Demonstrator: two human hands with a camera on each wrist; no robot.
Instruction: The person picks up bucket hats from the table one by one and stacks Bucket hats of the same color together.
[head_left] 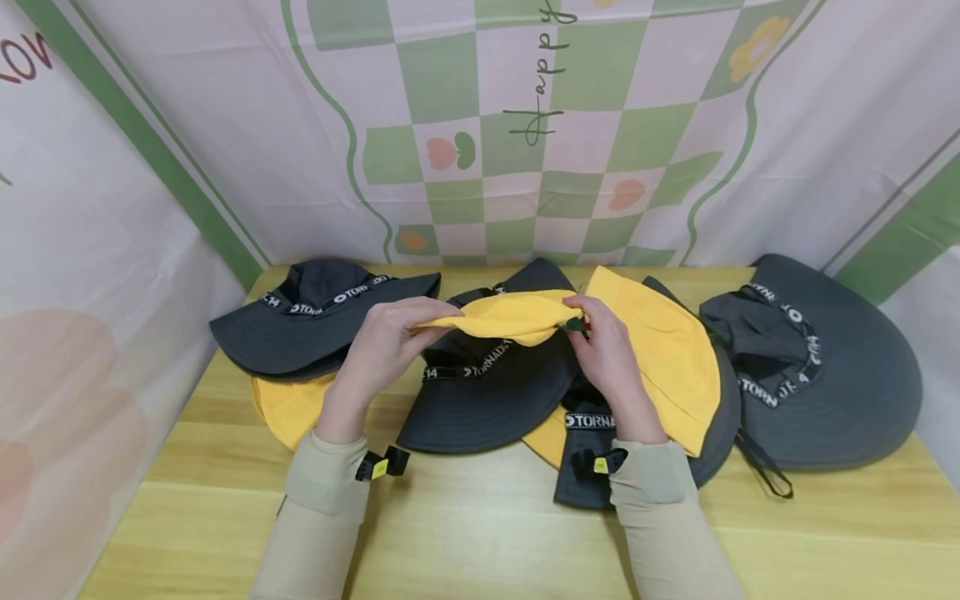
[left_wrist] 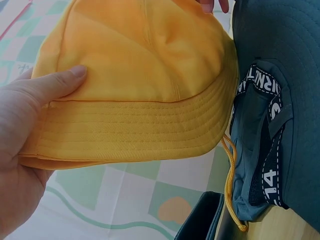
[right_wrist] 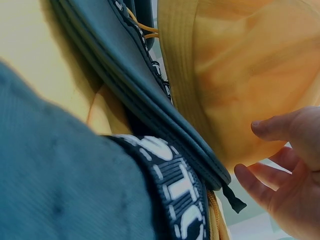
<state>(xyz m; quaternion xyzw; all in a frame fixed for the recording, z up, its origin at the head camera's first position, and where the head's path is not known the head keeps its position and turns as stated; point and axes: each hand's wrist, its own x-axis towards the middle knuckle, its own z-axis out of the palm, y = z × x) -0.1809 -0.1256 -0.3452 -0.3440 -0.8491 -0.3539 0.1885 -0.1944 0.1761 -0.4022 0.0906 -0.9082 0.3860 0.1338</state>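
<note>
A pale yellow wood-grain table [head_left: 450, 517] fills the lower part of the frame. Behind it hangs a back cloth [head_left: 517, 192] of green and white checks, with small hearts, a flower and "Happy" written sideways. A left cloth [head_left: 75, 217] shows a green stripe and a large faint peach shape; a right cloth [head_left: 930, 358] has a green stripe too.

At least four dark hats lie in a row: a left hat [head_left: 322, 337], a centre hat [head_left: 487, 408], another dark hat [head_left: 724, 433] right of centre, mostly covered, and a wide-brimmed hat [head_left: 862, 375] at far right. Yellow shows in four places: one yellow hat held up mid-frame [head_left: 513, 317], one yellow piece [head_left: 660, 358] lying right of centre, and two partly hidden patches below dark hats. Overlaps prevent an exact count.

Two hands hold the raised hat. The left hand [head_left: 386, 337] pinches its left end, thumb on top. The right hand [head_left: 603, 346] holds the other end between thumb and fingers; how firmly, I cannot tell.
</note>
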